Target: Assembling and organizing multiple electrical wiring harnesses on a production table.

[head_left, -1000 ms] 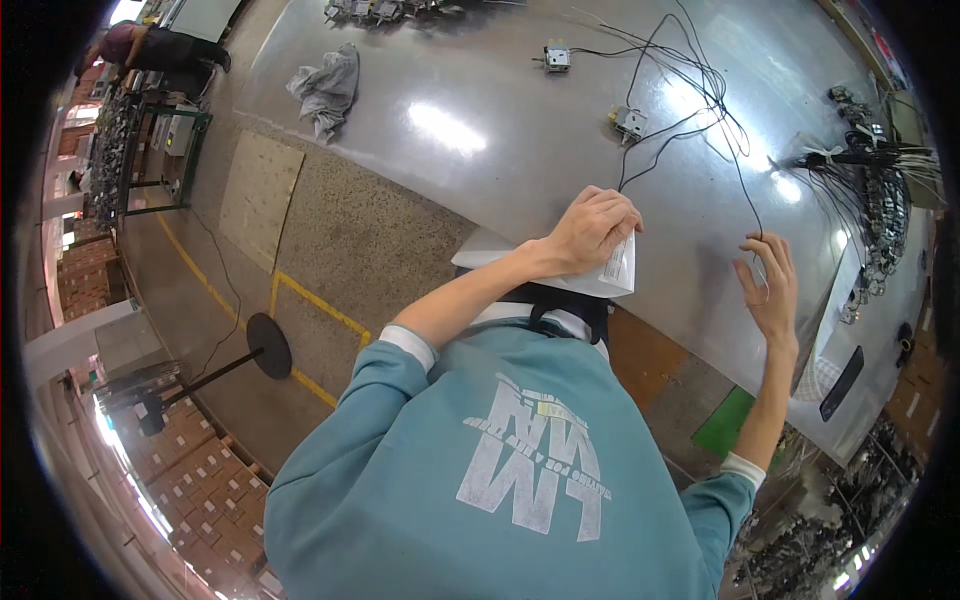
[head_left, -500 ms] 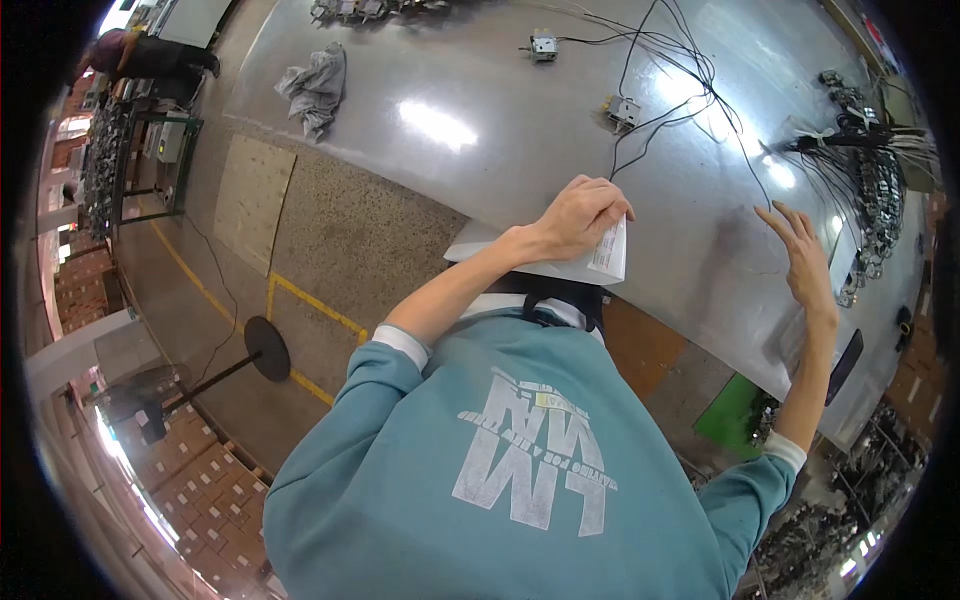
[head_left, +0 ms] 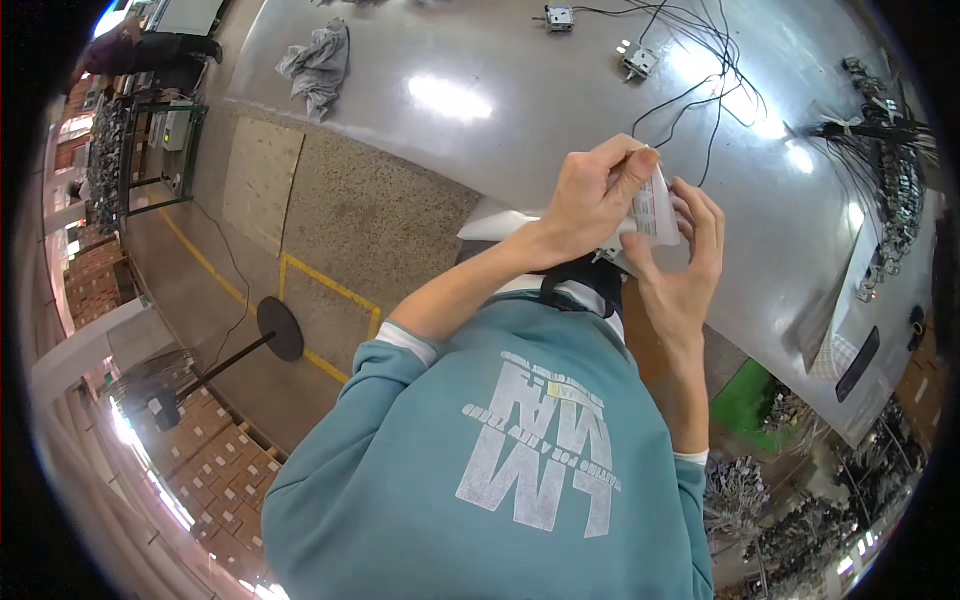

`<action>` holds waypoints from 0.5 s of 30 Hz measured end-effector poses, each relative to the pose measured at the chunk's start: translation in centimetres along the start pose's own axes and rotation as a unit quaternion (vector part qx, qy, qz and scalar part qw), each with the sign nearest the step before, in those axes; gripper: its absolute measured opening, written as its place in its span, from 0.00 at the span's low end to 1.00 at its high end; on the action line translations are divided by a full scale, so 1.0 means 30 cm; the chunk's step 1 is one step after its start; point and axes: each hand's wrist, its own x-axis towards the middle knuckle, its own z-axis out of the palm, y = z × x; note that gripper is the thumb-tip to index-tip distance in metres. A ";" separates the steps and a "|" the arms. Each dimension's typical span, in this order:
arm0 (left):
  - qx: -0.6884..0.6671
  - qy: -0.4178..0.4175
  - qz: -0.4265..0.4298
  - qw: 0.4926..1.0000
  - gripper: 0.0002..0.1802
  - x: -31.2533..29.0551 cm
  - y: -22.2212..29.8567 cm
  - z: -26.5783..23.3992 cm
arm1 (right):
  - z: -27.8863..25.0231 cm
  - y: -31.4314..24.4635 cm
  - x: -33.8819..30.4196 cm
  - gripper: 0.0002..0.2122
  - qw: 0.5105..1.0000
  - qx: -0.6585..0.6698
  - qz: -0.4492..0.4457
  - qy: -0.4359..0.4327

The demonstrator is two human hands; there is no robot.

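Note:
My left hand [head_left: 590, 195] pinches the top of a small white packet [head_left: 657, 208] with dark print, held just above the near edge of the shiny grey table [head_left: 520, 110]. My right hand [head_left: 685, 265] holds the same packet from the right and below, thumb against its lower edge and fingers behind it. A flat white sheet [head_left: 490, 222] lies at the table's edge under my left wrist. Part of the packet is hidden by my fingers.
Black cables [head_left: 700, 85] run across the table to two small switch-like parts [head_left: 637, 60] [head_left: 556, 16]. A grey cloth [head_left: 320, 60] lies far left, and bundled parts [head_left: 890, 190] at the right. A fan stand [head_left: 275, 330] and yellow floor lines are below; another person [head_left: 150, 50] stands far off.
My right hand has come back from the cables on the table to the packet. My left hand has lifted the packet off the table edge, and both hands now hold it.

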 end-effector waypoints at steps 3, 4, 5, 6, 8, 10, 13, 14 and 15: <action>-0.031 0.025 0.004 0.999 0.24 -0.027 -0.011 -0.010 | 0.066 0.014 -0.012 0.25 0.997 0.022 0.038 0.062; -0.073 0.043 0.011 0.996 0.23 -0.033 -0.006 -0.010 | 0.068 0.037 -0.023 0.23 0.997 0.040 0.039 0.052; -0.074 0.047 0.009 0.996 0.23 -0.042 0.003 -0.018 | 0.063 0.055 -0.029 0.22 0.997 0.058 0.040 0.042; -0.086 0.037 -0.023 0.995 0.22 -0.053 0.017 -0.033 | 0.047 0.067 -0.034 0.22 0.997 0.057 0.040 0.037; -0.095 0.034 -0.057 0.993 0.21 -0.068 0.021 -0.055 | 0.022 0.068 -0.045 0.19 0.996 0.048 0.049 0.060; -0.102 0.011 -0.058 0.993 0.21 -0.080 0.005 -0.067 | 0.004 0.059 -0.044 0.19 0.998 0.021 0.000 0.060; -0.105 0.023 -0.058 0.993 0.22 -0.092 0.021 -0.067 | 0.007 0.053 -0.051 0.19 0.996 -0.031 -0.061 0.058; -0.107 0.023 -0.059 0.992 0.22 -0.095 0.021 -0.070 | 0.007 0.049 -0.053 0.20 0.994 -0.056 -0.074 0.053; -0.099 0.019 -0.055 0.993 0.20 -0.099 0.022 -0.077 | 0.006 0.038 -0.053 0.20 0.994 -0.057 -0.073 0.051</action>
